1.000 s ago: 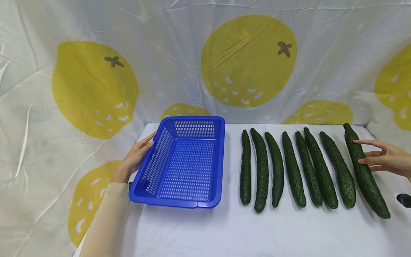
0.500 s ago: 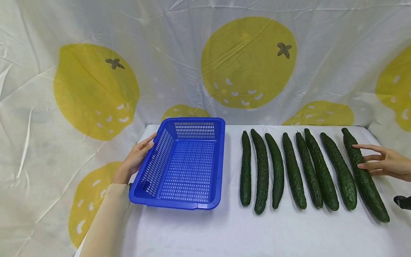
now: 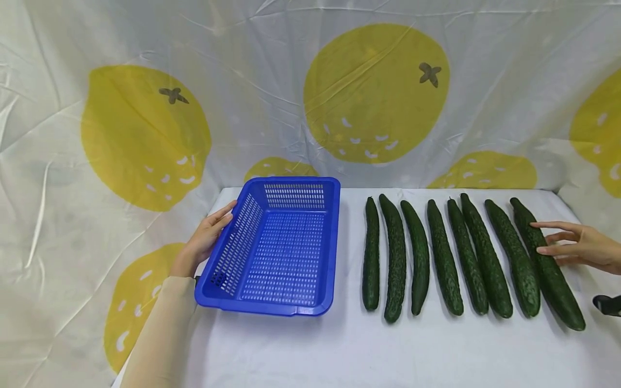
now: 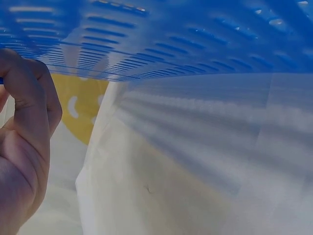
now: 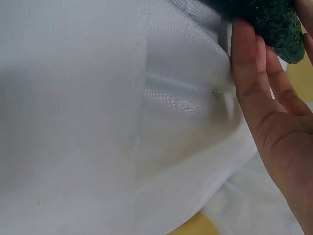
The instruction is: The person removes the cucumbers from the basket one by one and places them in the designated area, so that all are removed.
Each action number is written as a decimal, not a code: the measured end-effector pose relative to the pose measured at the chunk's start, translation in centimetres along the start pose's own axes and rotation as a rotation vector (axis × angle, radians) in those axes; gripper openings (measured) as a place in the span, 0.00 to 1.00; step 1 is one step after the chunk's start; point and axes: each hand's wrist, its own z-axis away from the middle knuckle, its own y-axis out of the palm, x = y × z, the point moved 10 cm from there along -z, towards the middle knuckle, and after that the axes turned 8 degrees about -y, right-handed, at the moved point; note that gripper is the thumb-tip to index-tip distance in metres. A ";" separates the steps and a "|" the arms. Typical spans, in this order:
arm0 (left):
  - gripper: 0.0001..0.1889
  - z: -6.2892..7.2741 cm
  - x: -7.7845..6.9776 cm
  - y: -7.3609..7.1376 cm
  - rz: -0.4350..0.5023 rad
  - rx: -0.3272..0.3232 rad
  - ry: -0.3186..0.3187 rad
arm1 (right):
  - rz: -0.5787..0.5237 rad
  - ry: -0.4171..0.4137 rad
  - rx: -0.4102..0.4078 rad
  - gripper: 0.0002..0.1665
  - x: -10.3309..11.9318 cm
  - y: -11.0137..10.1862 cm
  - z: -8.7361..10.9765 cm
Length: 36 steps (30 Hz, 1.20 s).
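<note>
In the head view, my left hand (image 3: pixel 205 237) holds the left rim of a blue plastic basket (image 3: pixel 336 242) with slotted walls and nothing inside. The left wrist view has the curled fingers (image 4: pixel 32 98) up against the basket's slotted side. At the far right, my right hand (image 3: pixel 582 245) grips the rightmost cucumber (image 3: pixel 558 288) around its upper half, thumb and fingers on its sides. That cucumber is long, dark green and bumpy. In the right wrist view only one end of this cucumber (image 5: pixel 269 27) shows, with fingers along it.
Several more cucumbers (image 3: pixel 442 256) lie side by side in a row between the basket and the right hand. A white cloth (image 3: pixel 388 355) covers the table. Behind hangs a white curtain (image 3: pixel 262 97) printed with yellow lemons. A small black object (image 3: pixel 606 305) sits at the right edge.
My right hand has shifted slightly left and toward me, bringing the rightmost cucumber closer to its neighbour. The left hand and the basket have stayed in place.
</note>
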 end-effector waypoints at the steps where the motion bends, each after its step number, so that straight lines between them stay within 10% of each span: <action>1: 0.28 0.0 0.0 0.0 -0.002 -0.001 -0.002 | 0.007 -0.002 -0.006 0.45 0.1 -0.1 0.0; 22: 0.29 0.1 -0.2 0.1 -0.007 0.013 0.002 | 0.050 0.006 -0.066 0.36 1.0 -0.4 0.5; 36: 0.28 -0.2 0.2 -0.1 0.031 0.024 -0.020 | 0.163 -0.062 -0.312 0.27 5.0 -3.1 0.6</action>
